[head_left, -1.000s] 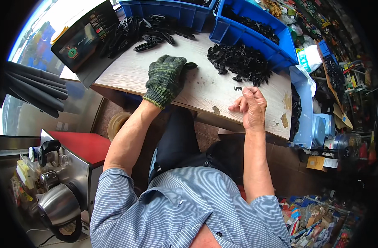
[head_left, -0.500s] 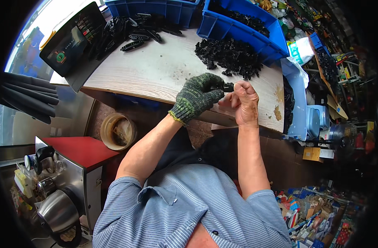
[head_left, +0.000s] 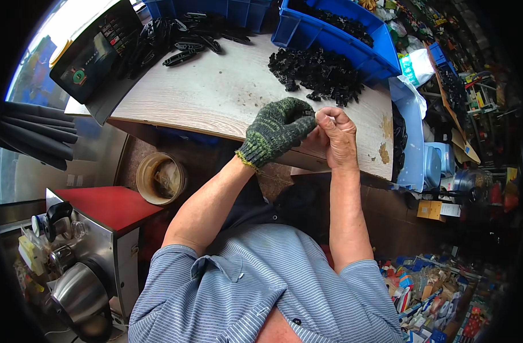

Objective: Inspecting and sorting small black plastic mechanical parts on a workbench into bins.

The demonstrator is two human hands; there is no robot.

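In the head view, the left hand [head_left: 278, 130], in a green-and-black knitted work glove, met the bare right hand [head_left: 337, 136] at the centre of the frame, just above the near edge of the pale wood-grain worktable [head_left: 216, 94]. Both hands were closed narrowly, fingertips pinched together on a small black plastic part [head_left: 310, 115] held between them. Just above the hands, a heap of small black plastic pieces [head_left: 318, 73] lay on the tabletop, touching the blue plastic bin [head_left: 364, 43] at the upper right. Longer black plastic clips [head_left: 178, 34] were spread at the upper left, beside a dark tilted panel [head_left: 93, 57]. Below the table's edge, left of centre, stood a round tan bucket [head_left: 160, 178].
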